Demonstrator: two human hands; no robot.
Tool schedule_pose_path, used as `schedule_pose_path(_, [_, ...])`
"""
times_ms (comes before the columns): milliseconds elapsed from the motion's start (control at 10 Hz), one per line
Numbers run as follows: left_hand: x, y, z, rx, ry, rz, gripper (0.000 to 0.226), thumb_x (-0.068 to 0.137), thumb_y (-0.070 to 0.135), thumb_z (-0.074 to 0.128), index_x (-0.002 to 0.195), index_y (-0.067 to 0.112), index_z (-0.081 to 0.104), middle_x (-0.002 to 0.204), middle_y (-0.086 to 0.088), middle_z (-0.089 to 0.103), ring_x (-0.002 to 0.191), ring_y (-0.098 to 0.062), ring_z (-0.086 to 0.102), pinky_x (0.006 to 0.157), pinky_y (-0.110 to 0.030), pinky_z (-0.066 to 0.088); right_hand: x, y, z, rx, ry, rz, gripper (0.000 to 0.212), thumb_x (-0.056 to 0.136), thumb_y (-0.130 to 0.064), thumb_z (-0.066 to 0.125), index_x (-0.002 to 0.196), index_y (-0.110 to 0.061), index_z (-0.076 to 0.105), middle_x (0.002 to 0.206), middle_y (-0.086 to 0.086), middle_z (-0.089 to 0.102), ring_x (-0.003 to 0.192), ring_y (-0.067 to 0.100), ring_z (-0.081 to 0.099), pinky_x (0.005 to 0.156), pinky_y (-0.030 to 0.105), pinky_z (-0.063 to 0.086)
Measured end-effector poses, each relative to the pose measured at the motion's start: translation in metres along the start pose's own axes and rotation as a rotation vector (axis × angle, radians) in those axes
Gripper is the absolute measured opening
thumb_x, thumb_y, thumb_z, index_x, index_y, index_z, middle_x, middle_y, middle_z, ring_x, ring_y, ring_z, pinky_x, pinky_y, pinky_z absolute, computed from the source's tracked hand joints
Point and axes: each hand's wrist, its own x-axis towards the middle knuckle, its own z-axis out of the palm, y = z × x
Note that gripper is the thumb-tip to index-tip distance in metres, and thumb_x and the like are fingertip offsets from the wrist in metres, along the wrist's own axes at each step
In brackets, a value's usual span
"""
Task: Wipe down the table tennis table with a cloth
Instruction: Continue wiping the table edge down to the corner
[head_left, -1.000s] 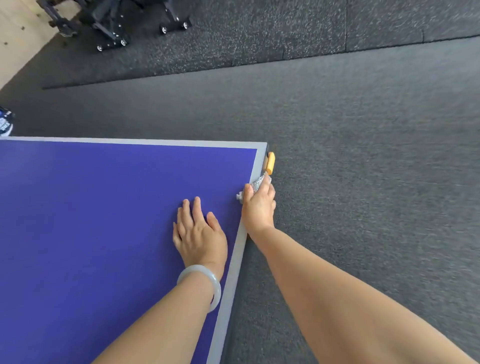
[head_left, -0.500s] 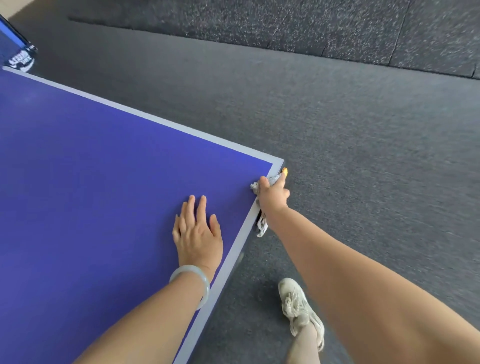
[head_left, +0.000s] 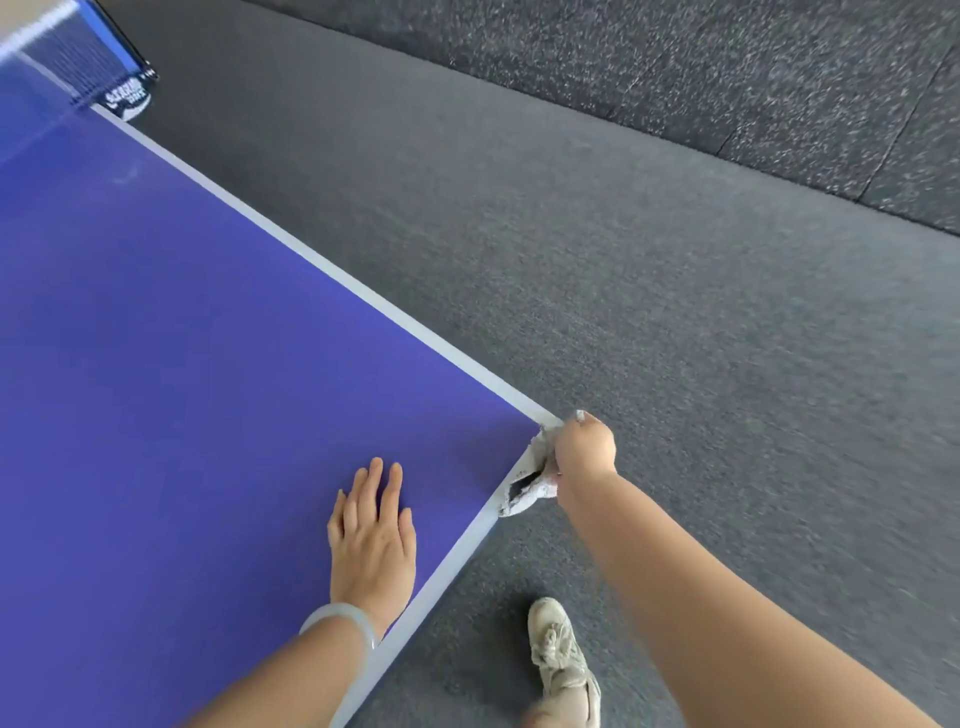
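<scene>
Grey carpet surrounds the blue bench (head_left: 208, 364), left hand (head_left: 371, 535) spread flat on it, right hand (head_left: 584, 452) pinching the cloth (head_left: 524, 491) at its centre-right corner, where the dangling cloth may slip off.

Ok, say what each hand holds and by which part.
The right hand grips the cloth by its bunched end; the rest hangs loose. The left hand holds nothing, flat on the table.
</scene>
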Motion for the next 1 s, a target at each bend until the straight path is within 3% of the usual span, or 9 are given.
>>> schedule_pose_path(100, [0.002,0.004,-0.007,0.046,-0.023,0.034,0.056,0.096,0.029,0.026,0.136,0.004,0.055,0.142,-0.018,0.052,0.127,-0.038,0.052,0.101,-0.054,0.044,0.000,-0.013,-0.012,0.061,-0.081,0.029,0.039,0.102,-0.010,0.042,0.140,-0.003,0.047,0.127,0.022,0.056,0.088,0.029,0.056,0.087,0.050,0.052])
schedule_pose_path(200, [0.009,0.009,-0.015,0.050,-0.060,0.019,0.044,0.095,0.022,0.038,0.126,0.002,0.062,0.131,-0.019,0.058,0.115,-0.040,0.058,0.092,-0.053,0.050,0.008,-0.018,-0.025,0.012,-0.094,0.014,0.029,0.103,-0.012,0.041,0.126,-0.004,0.057,0.091,0.008,0.062,0.074,0.026,0.057,0.078,0.050,0.054])
schedule_pose_path(300, [0.032,0.028,-0.023,-0.100,-0.044,-0.124,0.025,0.092,0.009,0.060,0.116,0.004,0.065,0.124,-0.013,0.057,0.109,-0.036,0.057,0.088,-0.048,0.050,0.023,-0.032,-0.042,-0.044,-0.112,-0.135,0.029,0.103,-0.008,0.035,0.119,-0.007,0.060,0.098,0.008,0.069,0.097,0.032,0.065,0.097,0.051,0.051])
schedule_pose_path(500, [0.108,0.080,-0.027,-0.210,0.072,-0.271,0.034,0.098,0.013,0.051,0.130,0.005,0.057,0.143,-0.010,0.047,0.131,-0.028,0.045,0.107,-0.042,0.036,0.087,-0.096,-0.059,-0.235,-0.343,-0.479,0.020,0.106,-0.014,0.041,0.105,-0.016,0.061,0.101,0.005,0.068,0.091,0.017,0.060,0.081,0.035,0.049])
schedule_pose_path(600, [0.159,0.094,-0.023,-0.200,0.050,-0.439,0.045,0.103,0.022,0.041,0.145,0.004,0.041,0.156,-0.011,0.031,0.144,-0.027,0.028,0.116,-0.042,0.025,0.118,-0.124,-0.048,-0.351,-0.618,-0.407,0.026,0.106,-0.018,0.043,0.108,-0.028,0.067,0.097,-0.014,0.073,0.094,0.006,0.066,0.078,0.019,0.051])
schedule_pose_path(700, [0.196,0.099,-0.013,-0.197,0.022,-0.602,0.052,0.106,0.029,0.033,0.153,0.008,0.027,0.162,-0.008,0.019,0.150,-0.024,0.014,0.121,-0.042,0.014,0.138,-0.128,-0.036,-0.367,-0.746,-0.224,0.030,0.106,-0.027,0.046,0.133,-0.026,0.059,0.130,-0.003,0.065,0.118,0.013,0.061,0.093,0.029,0.052])
schedule_pose_path(800, [0.208,0.113,0.000,-0.246,0.081,-0.716,0.055,0.105,0.030,0.031,0.155,0.011,0.021,0.164,-0.004,0.014,0.151,-0.021,0.007,0.123,-0.039,0.002,0.138,-0.104,-0.027,-0.453,-0.896,-0.067,0.022,0.103,-0.035,0.049,0.118,-0.039,0.064,0.130,-0.003,0.065,0.112,0.008,0.063,0.078,0.021,0.052])
schedule_pose_path(900, [0.207,0.118,0.007,-0.253,0.149,-0.736,0.055,0.104,0.029,0.032,0.155,0.012,0.023,0.164,-0.002,0.015,0.152,-0.017,0.006,0.123,-0.036,-0.001,0.124,-0.080,-0.023,-0.502,-1.135,0.203,0.039,0.093,-0.057,0.057,0.125,-0.037,0.066,0.129,-0.007,0.067,0.116,0.010,0.064,0.084,0.025,0.056])
schedule_pose_path(1000, [0.209,0.117,0.010,-0.273,0.163,-0.754,0.054,0.104,0.029,0.033,0.155,0.013,0.024,0.164,0.000,0.016,0.151,-0.014,0.006,0.123,-0.035,0.000,0.141,-0.068,-0.024,-0.367,-1.064,0.200,0.039,0.093,-0.050,0.061,0.130,-0.037,0.062,0.129,-0.010,0.066,0.112,0.002,0.065,0.094,0.025,0.053])
